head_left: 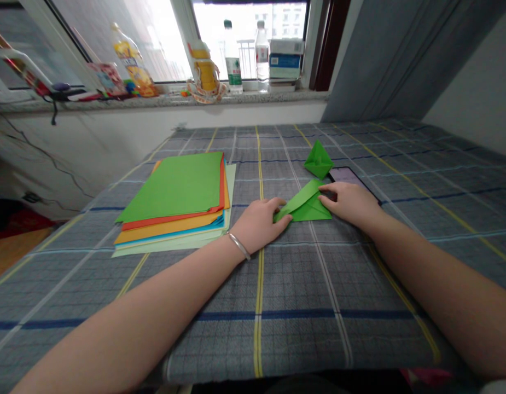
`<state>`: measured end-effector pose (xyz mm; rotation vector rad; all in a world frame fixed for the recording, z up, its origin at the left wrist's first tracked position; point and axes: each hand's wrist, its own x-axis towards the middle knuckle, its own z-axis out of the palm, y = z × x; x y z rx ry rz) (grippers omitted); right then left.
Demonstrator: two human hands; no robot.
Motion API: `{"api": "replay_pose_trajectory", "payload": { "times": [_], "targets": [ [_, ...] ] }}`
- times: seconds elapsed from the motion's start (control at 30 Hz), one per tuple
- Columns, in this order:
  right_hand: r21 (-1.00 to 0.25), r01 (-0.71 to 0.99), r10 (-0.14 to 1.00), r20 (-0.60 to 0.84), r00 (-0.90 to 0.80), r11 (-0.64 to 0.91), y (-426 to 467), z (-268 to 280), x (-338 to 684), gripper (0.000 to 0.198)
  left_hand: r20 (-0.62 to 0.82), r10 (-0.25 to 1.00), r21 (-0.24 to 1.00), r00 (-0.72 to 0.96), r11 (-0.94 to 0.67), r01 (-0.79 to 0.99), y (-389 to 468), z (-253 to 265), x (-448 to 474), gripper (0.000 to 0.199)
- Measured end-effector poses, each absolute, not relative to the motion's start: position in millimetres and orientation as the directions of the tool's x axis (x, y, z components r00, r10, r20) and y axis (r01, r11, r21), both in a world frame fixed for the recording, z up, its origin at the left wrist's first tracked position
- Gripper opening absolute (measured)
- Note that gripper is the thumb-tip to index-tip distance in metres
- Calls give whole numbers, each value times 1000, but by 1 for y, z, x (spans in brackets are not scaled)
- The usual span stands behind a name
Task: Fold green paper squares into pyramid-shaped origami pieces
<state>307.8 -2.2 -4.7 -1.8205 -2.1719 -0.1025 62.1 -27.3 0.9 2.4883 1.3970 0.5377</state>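
Note:
A folded sheet of green paper (305,207) lies on the checked tablecloth between my two hands. At its left corner my left hand (259,220), with a bangle at the wrist, has thumb and fingers closed on the paper. The fingertips of my right hand (349,203) pinch the upper right edge, where a flap lies folded over. Just beyond it stands a pointed green paper shape (318,158), folded from similar paper. A phone (351,176) lies partly behind my right hand, its lower part hidden.
On the left is a stack of coloured paper (179,183), green on top. The checked tablecloth (294,284) covers the surface. Along the windowsill (170,101) stand a green-labelled bottle (233,60), another clear bottle (261,57) and boxes (284,61). A grey curtain (384,60) hangs at right.

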Motion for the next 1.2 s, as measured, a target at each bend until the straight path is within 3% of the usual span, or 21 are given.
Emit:
{"api": "replay_pose_trajectory", "payload": {
  "times": [0.13, 0.23, 0.4, 0.53, 0.8, 0.97, 1.2],
  "targets": [
    [-180, 962, 926, 354, -130, 204, 0, -5, 309, 37, 126, 873, 507, 472, -465, 726, -27, 4, 62, 35],
    [-198, 952, 907, 398, -138, 232, 0, -2, 308, 18, 111, 875, 554, 472, -448, 701, -23, 4, 59, 31],
    [-180, 794, 794, 342, -502, 580, -11, 1, 298, 8, 80, 885, 482, 459, -437, 759, -15, 7, 54, 17],
    [-167, 689, 706, 249, -662, 705, -23, -1, 285, 25, 54, 887, 476, 458, -427, 769, -14, 10, 51, 18],
    [13, 617, 597, 237, -767, 787, -30, -3, 270, 21, 38, 890, 527, 454, -404, 748, -11, 13, 46, 24],
    [122, 624, 590, 225, -775, 772, -36, -1, 259, 20, 59, 881, 493, 470, -435, 754, -7, 11, 44, 26],
    [62, 703, 667, 270, -695, 708, -37, -2, 251, 21, 86, 860, 530, 503, -467, 708, -2, 5, 40, 44]
  ]
}}
